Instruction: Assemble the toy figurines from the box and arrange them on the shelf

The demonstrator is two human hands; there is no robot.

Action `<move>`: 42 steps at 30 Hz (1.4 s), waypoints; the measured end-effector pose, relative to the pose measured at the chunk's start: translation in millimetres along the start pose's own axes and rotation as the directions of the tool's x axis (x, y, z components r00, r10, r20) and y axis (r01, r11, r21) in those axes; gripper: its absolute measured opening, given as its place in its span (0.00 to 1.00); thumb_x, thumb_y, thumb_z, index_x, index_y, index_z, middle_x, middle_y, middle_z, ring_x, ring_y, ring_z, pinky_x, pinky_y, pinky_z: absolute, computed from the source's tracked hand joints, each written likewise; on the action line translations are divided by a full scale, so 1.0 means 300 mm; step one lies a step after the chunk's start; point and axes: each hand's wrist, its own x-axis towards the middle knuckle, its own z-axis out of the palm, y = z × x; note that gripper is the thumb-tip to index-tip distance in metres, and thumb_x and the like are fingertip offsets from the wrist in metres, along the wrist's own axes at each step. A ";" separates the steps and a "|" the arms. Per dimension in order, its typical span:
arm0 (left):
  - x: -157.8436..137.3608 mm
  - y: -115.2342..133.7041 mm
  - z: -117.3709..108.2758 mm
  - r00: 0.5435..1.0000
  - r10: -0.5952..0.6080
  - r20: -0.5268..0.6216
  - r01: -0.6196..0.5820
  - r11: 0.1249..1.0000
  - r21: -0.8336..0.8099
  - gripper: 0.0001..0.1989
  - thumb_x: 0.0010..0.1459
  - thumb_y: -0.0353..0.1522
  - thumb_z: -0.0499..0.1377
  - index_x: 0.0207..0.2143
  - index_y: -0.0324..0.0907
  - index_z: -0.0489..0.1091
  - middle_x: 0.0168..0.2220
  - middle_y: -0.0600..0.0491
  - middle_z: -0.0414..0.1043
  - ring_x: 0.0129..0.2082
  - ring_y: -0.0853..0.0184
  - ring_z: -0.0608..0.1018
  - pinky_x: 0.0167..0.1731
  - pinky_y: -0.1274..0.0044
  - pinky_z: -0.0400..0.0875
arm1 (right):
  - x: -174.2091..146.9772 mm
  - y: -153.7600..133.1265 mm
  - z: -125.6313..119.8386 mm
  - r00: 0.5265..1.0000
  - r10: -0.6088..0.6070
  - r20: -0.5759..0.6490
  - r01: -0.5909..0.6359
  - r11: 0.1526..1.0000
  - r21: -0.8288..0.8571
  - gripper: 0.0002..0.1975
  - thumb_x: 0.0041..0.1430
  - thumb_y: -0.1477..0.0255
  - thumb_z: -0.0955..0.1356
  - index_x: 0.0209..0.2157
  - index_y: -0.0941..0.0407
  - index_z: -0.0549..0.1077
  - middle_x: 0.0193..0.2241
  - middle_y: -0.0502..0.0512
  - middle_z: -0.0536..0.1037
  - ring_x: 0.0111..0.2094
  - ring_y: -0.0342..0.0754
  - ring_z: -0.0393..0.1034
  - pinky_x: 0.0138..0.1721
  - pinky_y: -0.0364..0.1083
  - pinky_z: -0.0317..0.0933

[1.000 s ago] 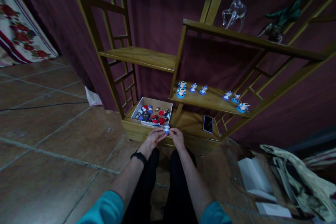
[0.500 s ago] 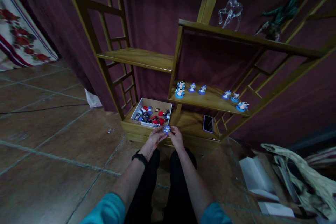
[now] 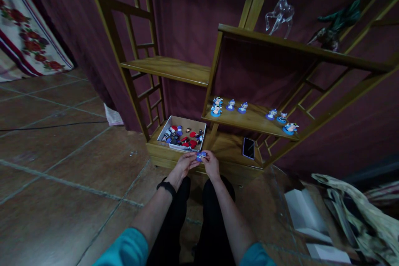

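Note:
Between my two hands is a small purple-and-white figurine (image 3: 201,156), tilted onto its side in front of the cabinet. My left hand (image 3: 185,163) grips it from the left with the fingertips. From the other side, my right hand (image 3: 212,163) pinches it as well. Just beyond my hands stands a shallow cardboard box (image 3: 199,125) holding several small figurines in red, black, purple and white. Several blue and purple figurines stand upright on the shelf (image 3: 255,119) at the upper right, in a left group and a right group.
A phone (image 3: 248,148) lies on the low cabinet surface. Overhead, a clear glass animal figure (image 3: 281,13) and a dark green figure (image 3: 336,23) occupy the upper shelf. White boxes (image 3: 307,212) and cloth (image 3: 358,208) are on the floor at right.
The figurine in my hands has gone from upright to tipped sideways. Both hands keep hold of it. The whole view has shifted slightly.

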 end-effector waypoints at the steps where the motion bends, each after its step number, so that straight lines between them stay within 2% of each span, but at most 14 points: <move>1: 0.000 0.000 0.000 1.000 0.004 -0.005 -0.004 1.000 0.000 0.08 0.47 0.24 0.61 0.33 0.34 0.70 0.27 0.47 0.75 0.24 0.68 0.77 0.31 0.75 0.74 | -0.002 -0.004 -0.001 1.000 -0.009 0.003 0.009 1.000 -0.005 0.14 0.47 0.75 0.62 0.38 0.51 0.70 0.34 0.48 0.75 0.33 0.44 0.70 0.38 0.44 0.63; 9: -0.016 0.002 0.007 0.998 0.067 0.003 -0.067 0.997 -0.029 0.12 0.42 0.25 0.64 0.33 0.34 0.72 0.28 0.46 0.76 0.27 0.67 0.78 0.34 0.74 0.73 | -0.023 -0.056 -0.012 0.993 -0.117 0.034 0.118 0.992 -0.047 0.12 0.47 0.75 0.64 0.37 0.53 0.69 0.36 0.51 0.72 0.38 0.46 0.67 0.40 0.44 0.62; 15: -0.014 -0.005 0.011 0.993 0.120 0.015 -0.119 0.992 -0.029 0.13 0.38 0.27 0.66 0.30 0.34 0.73 0.28 0.47 0.76 0.28 0.66 0.77 0.35 0.73 0.72 | -0.027 -0.059 -0.016 0.991 -0.130 0.018 0.131 0.982 -0.135 0.12 0.48 0.75 0.65 0.38 0.54 0.69 0.36 0.52 0.71 0.38 0.46 0.67 0.41 0.45 0.60; 29: -0.006 -0.038 0.030 0.993 0.106 -0.056 -0.109 0.993 -0.036 0.08 0.41 0.25 0.64 0.28 0.33 0.73 0.25 0.47 0.75 0.24 0.67 0.77 0.30 0.74 0.73 | -0.028 -0.063 -0.026 0.990 -0.137 0.038 0.142 0.955 -0.260 0.11 0.50 0.74 0.64 0.38 0.53 0.70 0.35 0.52 0.71 0.37 0.47 0.67 0.42 0.45 0.61; 33: -0.002 -0.032 0.025 0.997 0.066 -0.035 -0.068 0.996 -0.052 0.05 0.44 0.23 0.62 0.28 0.33 0.71 0.25 0.47 0.75 0.24 0.67 0.77 0.30 0.73 0.74 | -0.025 -0.043 -0.015 0.991 -0.128 0.028 0.131 0.970 -0.204 0.16 0.49 0.75 0.65 0.42 0.52 0.69 0.39 0.54 0.70 0.38 0.47 0.67 0.42 0.45 0.61; 36: -0.007 -0.020 0.018 0.997 0.053 -0.058 -0.058 0.995 -0.081 0.05 0.47 0.21 0.60 0.30 0.34 0.70 0.25 0.48 0.75 0.24 0.67 0.77 0.30 0.74 0.74 | -0.024 -0.014 -0.006 0.995 -0.100 -0.030 0.096 0.990 -0.106 0.22 0.48 0.75 0.64 0.48 0.53 0.66 0.41 0.55 0.70 0.37 0.46 0.68 0.40 0.45 0.63; 39: -0.018 -0.004 0.010 0.997 0.037 -0.063 -0.043 0.995 -0.091 0.07 0.48 0.19 0.57 0.32 0.34 0.70 0.25 0.48 0.75 0.24 0.68 0.77 0.30 0.75 0.74 | -0.025 0.010 -0.004 0.992 -0.075 -0.099 0.070 0.996 -0.051 0.19 0.49 0.75 0.63 0.46 0.54 0.68 0.40 0.55 0.71 0.36 0.45 0.68 0.39 0.45 0.63; 42: -0.024 0.010 0.003 0.998 0.019 -0.060 -0.024 0.996 -0.092 0.08 0.50 0.19 0.57 0.33 0.35 0.70 0.25 0.49 0.74 0.23 0.69 0.77 0.29 0.77 0.74 | -0.027 0.018 -0.005 0.992 -0.068 -0.104 0.065 0.997 -0.031 0.15 0.50 0.74 0.62 0.41 0.55 0.72 0.39 0.55 0.73 0.35 0.45 0.68 0.40 0.45 0.63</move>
